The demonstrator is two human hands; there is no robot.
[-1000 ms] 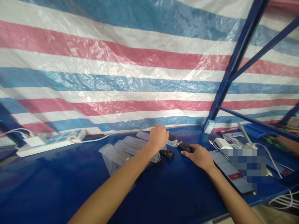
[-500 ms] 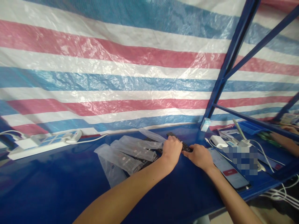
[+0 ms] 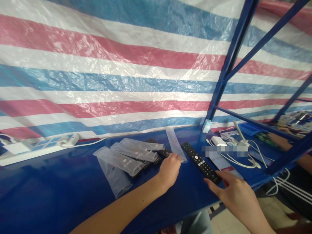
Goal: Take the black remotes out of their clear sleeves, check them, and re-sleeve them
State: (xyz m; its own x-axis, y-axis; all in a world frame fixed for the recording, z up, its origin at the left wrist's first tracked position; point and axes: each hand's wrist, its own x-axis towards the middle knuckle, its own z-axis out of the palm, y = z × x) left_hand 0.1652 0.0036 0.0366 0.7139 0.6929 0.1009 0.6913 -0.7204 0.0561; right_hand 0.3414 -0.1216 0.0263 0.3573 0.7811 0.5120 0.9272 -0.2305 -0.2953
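My right hand point(image 3: 234, 188) grips the lower end of a black remote control point(image 3: 198, 161) between thumb and fingers; the remote lies slanted on the blue table point(image 3: 60, 191). My left hand point(image 3: 170, 169) is closed at the near end of a clear plastic sleeve point(image 3: 175, 144), which lies flat beside the remote. Just left of that hand, another black remote point(image 3: 164, 151) shows partly. Several remotes in cloudy sleeves point(image 3: 126, 162) fan out further left, with a flat sleeve point(image 3: 113, 172) at the end of the row.
A white power strip point(image 3: 48, 148) lies at the back left. At the right are a phone point(image 3: 223, 164), a white charger point(image 3: 218, 141), cables, a small box point(image 3: 207, 126) and a blue tray point(image 3: 250, 128). A blue frame post point(image 3: 223, 74) rises behind; another person's arm point(image 3: 280, 140) shows far right.
My hands have moved apart. My right hand has drawn the black remote right and nearer. My left hand is lower, and the sleeve by it has shifted right. The view has turned slightly right.
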